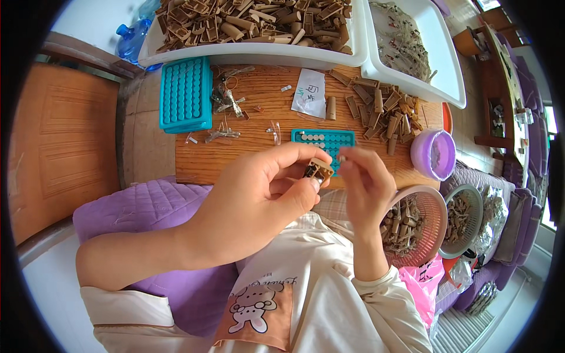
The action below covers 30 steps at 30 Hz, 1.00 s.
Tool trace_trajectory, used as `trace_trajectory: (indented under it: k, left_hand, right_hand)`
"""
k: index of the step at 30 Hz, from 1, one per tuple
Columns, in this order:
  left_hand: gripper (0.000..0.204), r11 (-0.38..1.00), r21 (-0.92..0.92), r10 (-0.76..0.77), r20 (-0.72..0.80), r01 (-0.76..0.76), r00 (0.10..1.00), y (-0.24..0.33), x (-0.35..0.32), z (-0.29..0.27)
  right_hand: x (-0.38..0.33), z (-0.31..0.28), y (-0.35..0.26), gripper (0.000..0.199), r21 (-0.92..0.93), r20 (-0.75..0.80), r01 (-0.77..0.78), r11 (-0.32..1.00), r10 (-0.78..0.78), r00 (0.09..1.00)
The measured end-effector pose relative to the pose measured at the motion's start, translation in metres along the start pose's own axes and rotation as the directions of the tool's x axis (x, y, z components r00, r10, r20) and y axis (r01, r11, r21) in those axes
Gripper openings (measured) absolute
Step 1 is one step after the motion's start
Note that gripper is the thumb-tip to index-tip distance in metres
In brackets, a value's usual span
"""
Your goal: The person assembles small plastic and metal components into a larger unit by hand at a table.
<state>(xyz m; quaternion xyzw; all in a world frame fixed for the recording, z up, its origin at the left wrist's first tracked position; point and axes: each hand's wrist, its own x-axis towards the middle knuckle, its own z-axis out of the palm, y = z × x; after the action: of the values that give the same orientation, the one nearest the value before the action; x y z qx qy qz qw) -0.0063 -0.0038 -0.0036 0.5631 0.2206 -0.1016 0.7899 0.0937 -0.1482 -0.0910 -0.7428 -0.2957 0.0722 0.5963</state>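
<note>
Wood tbl (203, 160): L hand (265, 197) part-blocks teal tray (338, 137); purple tub (422, 154) R.

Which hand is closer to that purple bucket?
The right. The right hand is left of the purple bucket and slightly lower in the picture; the left hand, its grip on a small brown casing, is farther left.

Beyond the left edge of the wooden table (200, 159), the floor (138, 150) has beige tiles, reaching a brown door (59, 147) and a pale wall (85, 26). A quilted purple seat (132, 215) sits off the near left corner. Well past the right edge stand a wooden stand (493, 142) and purple sofas (534, 147), beside bright windows (551, 203).
</note>
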Motion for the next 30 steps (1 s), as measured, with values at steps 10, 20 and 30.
trace_trajectory:
  k: [10, 20, 30]
  left_hand:
    - [0.030, 0.948, 0.286, 0.144, 0.015, -0.142, 0.989, 0.000, -0.002, 0.004]
    - [0.029, 0.902, 0.400, 0.197, -0.045, -0.163, 0.979, -0.003, -0.006, 0.008]
    - [0.024, 0.889, 0.458, -0.047, 0.153, -0.029, 0.987, 0.004, -0.002, 0.003]
  right_hand:
    - [-0.004, 0.011, -0.047, 0.028, -0.193, -0.095, 0.461, 0.866, -0.484, 0.870]
    - [-0.009, 0.009, -0.038, 0.023, -0.243, -0.054, 0.588, 0.772, -0.616, 0.786]
    - [0.031, -0.033, -0.031, 0.043, 0.042, 0.656, -0.208, 0.977, 0.130, 0.744]
